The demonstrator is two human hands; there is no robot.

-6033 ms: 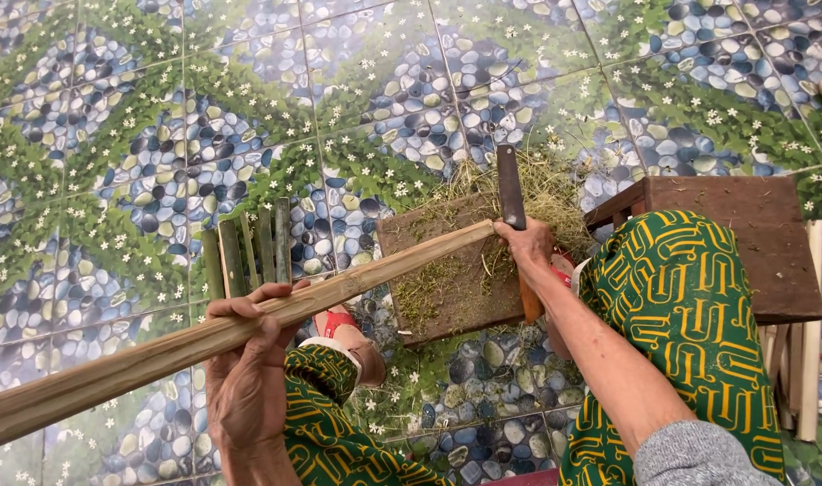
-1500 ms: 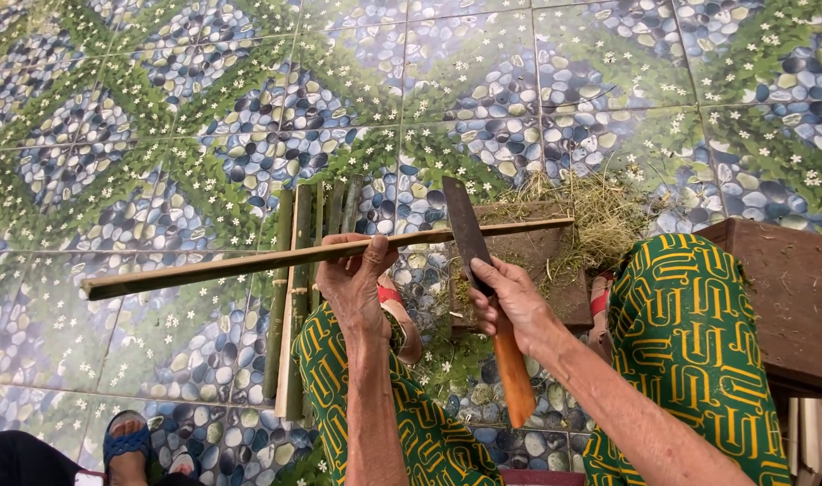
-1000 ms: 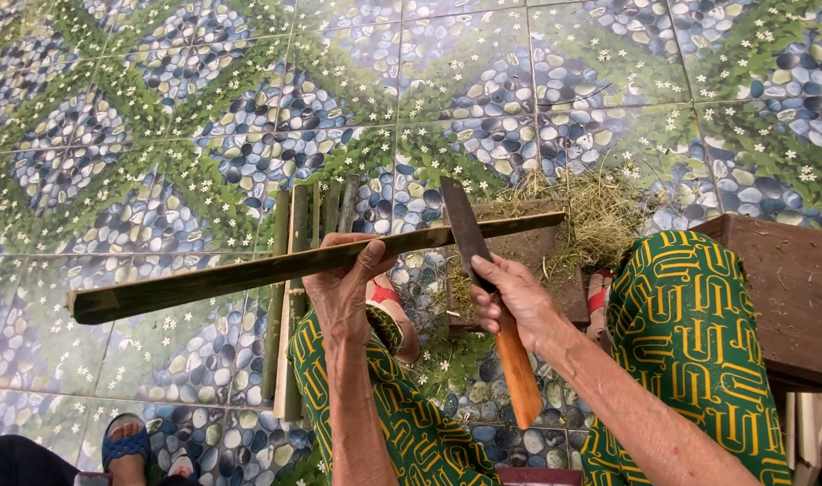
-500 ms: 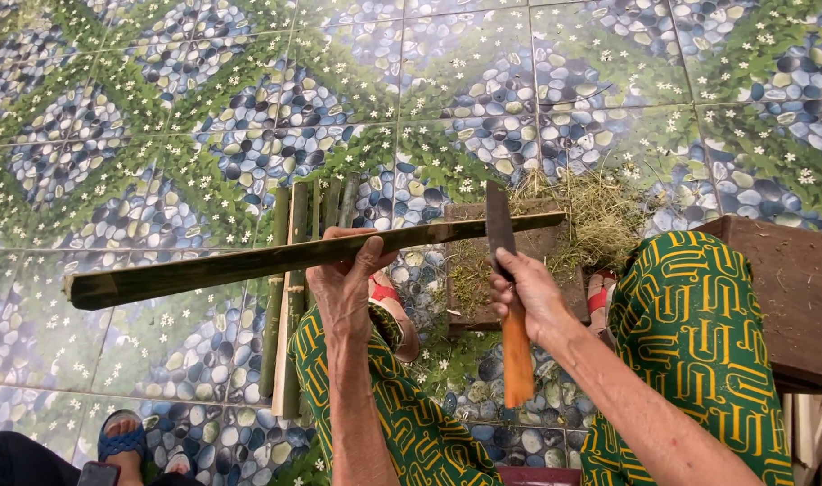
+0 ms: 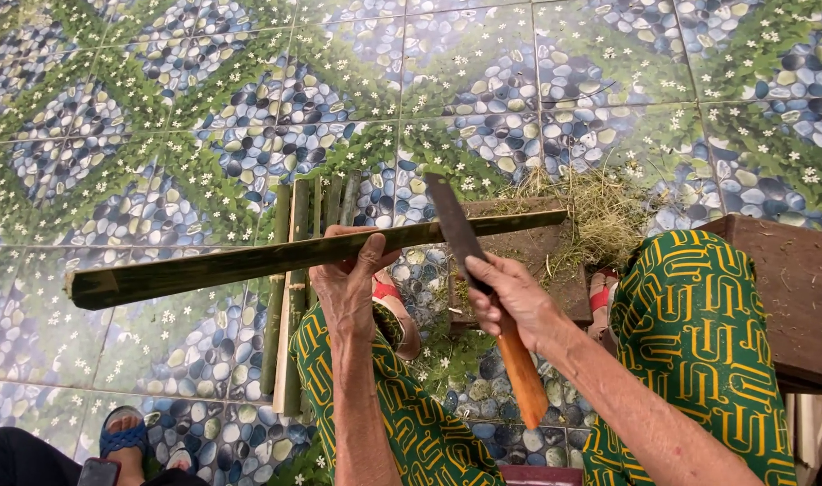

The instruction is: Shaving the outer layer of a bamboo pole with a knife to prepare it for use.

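head cam | looks steeply down | close over tiled floor (image 5: 204, 117)

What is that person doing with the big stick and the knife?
A person sits over a patterned tile floor. Their left hand grips a long green bamboo strip held crosswise, its far end over a wooden block strewn with grassy shavings. Their right hand holds a big knife with an orange handle, blade against the strip. More cut strips lie on the floor beside them.

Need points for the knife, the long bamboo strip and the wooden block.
knife (image 5: 454, 229), head view, on the dark blade.
long bamboo strip (image 5: 204, 267), head view, on its green face left of the left hand.
wooden block (image 5: 568, 292), head view, bare right edge.
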